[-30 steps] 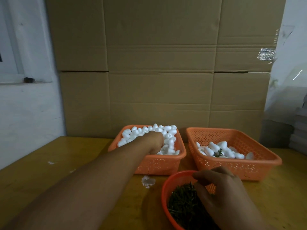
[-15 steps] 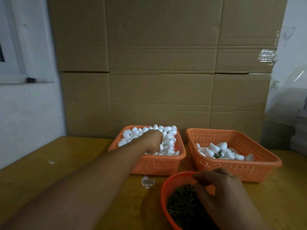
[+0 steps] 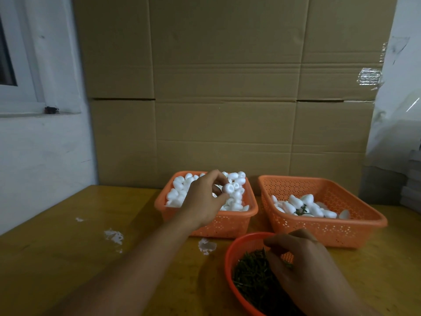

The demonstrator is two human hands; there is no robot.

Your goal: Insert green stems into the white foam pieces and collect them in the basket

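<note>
One small white foam egg piece [image 3: 228, 188] pinched in left hand [image 3: 206, 199] fingertips, above full orange mesh basket [image 3: 230, 224]. Right hand [image 3: 303, 267], right of basket, curled in green stems [image 3: 250, 273]; grasp unclear. Probably light, crushable; hold sides gently.

A yellow-brown wooden tabletop [image 3: 57, 258] fills the lower view, with white crumbs [image 3: 114, 236] at 8 o'clock. Tall brown corrugated cardboard sheets [image 3: 227, 87] stand at 12 o'clock. A white window frame [image 3: 27, 65] sits at 10 o'clock, clear plastic sheeting [image 3: 401, 124] at 3 o'clock.
</note>
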